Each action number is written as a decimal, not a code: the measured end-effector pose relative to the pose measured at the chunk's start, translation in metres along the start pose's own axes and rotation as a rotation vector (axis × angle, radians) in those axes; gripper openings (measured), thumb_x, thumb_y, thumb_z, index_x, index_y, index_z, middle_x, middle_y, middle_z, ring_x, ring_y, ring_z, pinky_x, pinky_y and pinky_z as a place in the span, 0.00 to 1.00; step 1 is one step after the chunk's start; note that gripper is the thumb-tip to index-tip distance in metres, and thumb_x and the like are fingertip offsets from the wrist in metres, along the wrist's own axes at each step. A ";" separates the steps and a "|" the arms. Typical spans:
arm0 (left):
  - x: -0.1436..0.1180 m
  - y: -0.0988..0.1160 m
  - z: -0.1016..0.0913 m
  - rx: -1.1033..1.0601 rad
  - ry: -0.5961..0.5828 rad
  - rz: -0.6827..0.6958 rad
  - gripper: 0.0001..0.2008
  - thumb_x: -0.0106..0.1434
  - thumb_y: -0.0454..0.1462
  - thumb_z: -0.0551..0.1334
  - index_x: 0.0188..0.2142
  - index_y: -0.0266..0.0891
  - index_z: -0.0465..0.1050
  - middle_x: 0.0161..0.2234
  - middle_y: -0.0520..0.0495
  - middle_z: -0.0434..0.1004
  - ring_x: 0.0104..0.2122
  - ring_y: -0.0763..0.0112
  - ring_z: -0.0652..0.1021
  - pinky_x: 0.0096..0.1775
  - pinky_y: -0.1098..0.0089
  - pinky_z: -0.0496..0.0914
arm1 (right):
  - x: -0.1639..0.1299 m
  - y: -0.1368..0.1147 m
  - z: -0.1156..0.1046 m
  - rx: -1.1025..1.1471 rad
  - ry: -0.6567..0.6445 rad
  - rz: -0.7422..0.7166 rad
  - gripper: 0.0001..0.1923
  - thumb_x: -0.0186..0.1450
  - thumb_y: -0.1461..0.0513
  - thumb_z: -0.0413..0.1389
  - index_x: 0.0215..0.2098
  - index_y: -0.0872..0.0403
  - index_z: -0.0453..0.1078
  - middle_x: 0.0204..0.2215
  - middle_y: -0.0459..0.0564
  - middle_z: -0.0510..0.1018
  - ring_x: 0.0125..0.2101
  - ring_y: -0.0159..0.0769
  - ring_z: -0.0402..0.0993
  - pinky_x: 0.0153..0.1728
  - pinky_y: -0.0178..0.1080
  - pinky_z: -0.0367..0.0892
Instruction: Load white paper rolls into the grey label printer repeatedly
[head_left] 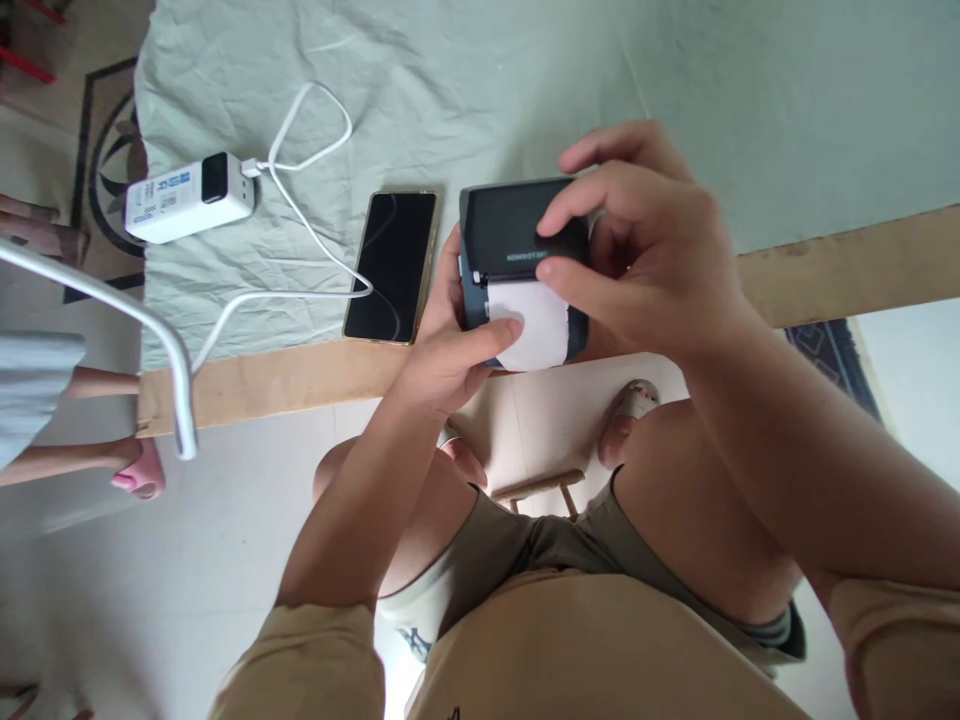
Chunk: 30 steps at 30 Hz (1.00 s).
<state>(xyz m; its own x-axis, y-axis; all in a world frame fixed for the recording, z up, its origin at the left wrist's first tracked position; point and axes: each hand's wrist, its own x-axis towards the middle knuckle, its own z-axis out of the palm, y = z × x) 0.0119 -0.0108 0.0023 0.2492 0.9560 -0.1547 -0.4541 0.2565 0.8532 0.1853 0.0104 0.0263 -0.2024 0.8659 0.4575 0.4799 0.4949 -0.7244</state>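
A small dark label printer (510, 225) with upside-down lettering on its lid is held just over the table's front edge. White paper (529, 325) lies across its near side. My left hand (450, 345) is closed around the printer's left side, its thumb pressing on the paper and its other fingers partly hidden behind the body. Over the lid's right part is my right hand (645, 235), fingers apart and bent; thumb tip and one fingertip are at the lid. Left of the printer lies a phone (391, 265) with a dark screen.
A white power bank (187, 198) with a white cable (292, 195) plugged in lies on the green tablecloth (465, 90). The cable loops towards the phone. A white curved bar (142, 310) crosses the left side. Another person's legs and pink shoe (141, 472) show there.
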 end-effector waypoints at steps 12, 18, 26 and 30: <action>-0.002 -0.001 0.004 -0.041 0.036 0.044 0.12 0.62 0.44 0.61 0.42 0.42 0.74 0.34 0.46 0.80 0.47 0.59 0.80 0.38 0.67 0.74 | -0.011 -0.001 0.009 0.295 -0.176 0.201 0.32 0.61 0.61 0.57 0.62 0.43 0.54 0.50 0.50 0.71 0.35 0.32 0.72 0.26 0.33 0.69; -0.002 0.001 0.002 -0.026 0.002 0.067 0.10 0.61 0.40 0.64 0.41 0.42 0.72 0.32 0.50 0.79 0.44 0.62 0.81 0.28 0.72 0.68 | -0.012 0.011 0.015 0.400 -0.218 0.188 0.30 0.62 0.58 0.57 0.60 0.42 0.52 0.49 0.47 0.70 0.41 0.33 0.72 0.34 0.34 0.72; -0.002 0.001 0.001 0.018 -0.015 0.076 0.12 0.61 0.43 0.64 0.43 0.43 0.70 0.33 0.48 0.78 0.47 0.59 0.80 0.30 0.70 0.69 | -0.012 0.012 0.018 0.458 -0.203 0.190 0.30 0.61 0.59 0.57 0.59 0.42 0.52 0.47 0.48 0.71 0.40 0.34 0.72 0.32 0.35 0.71; -0.003 0.001 0.001 0.040 0.001 0.069 0.12 0.61 0.43 0.64 0.43 0.43 0.71 0.33 0.47 0.78 0.46 0.58 0.79 0.31 0.70 0.68 | -0.013 0.010 0.018 0.473 -0.192 0.200 0.30 0.61 0.60 0.58 0.58 0.43 0.53 0.45 0.47 0.71 0.38 0.32 0.71 0.33 0.35 0.70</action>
<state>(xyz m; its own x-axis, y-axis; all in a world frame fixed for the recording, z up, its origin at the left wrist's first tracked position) 0.0118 -0.0131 0.0042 0.2176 0.9714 -0.0951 -0.4359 0.1838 0.8810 0.1774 0.0059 0.0038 -0.3204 0.9221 0.2169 0.0980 0.2600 -0.9606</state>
